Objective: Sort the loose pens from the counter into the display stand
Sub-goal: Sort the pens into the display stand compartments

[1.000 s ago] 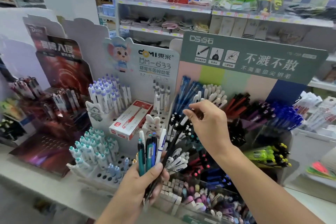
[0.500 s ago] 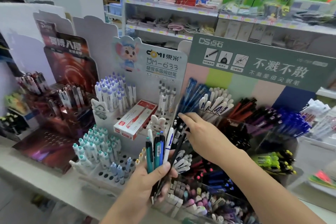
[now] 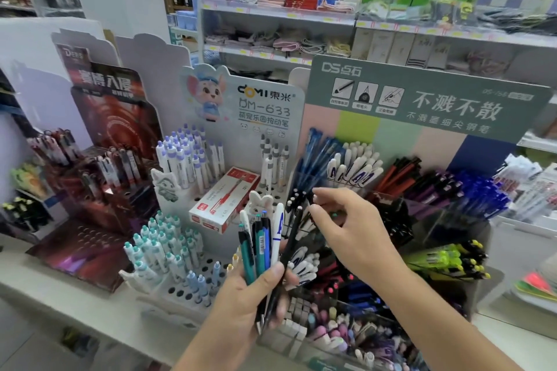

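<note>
The white tabletop [image 3: 45,283] runs across in front of me and carries a row of cardboard pen displays. Largest is the grey-green display stand [image 3: 428,99] on the right, its clear compartments packed with blue, white, red, purple and black pens. To its left stands the white mouse-printed stand [image 3: 241,105], a perforated base with lilac-capped pens at the back and teal-capped ones in front. A red and white pen box [image 3: 224,200] lies tilted on that base. Further left is a dark red stand [image 3: 114,117] holding dark pens.

My right hand [image 3: 349,226] hovers over the middle compartments of the grey-green stand, fingers loosely curled with thumb and forefinger drawn near each other; I cannot tell whether anything is between them.

My left hand [image 3: 256,295] is low in the centre, in front of both stands, fingers and thumb wrapped round a bundle of loose pens [image 3: 265,241]. The bundle fans upward: a teal one, a blue one, a white one with blue lettering, and a black one leaning to the right.
</note>
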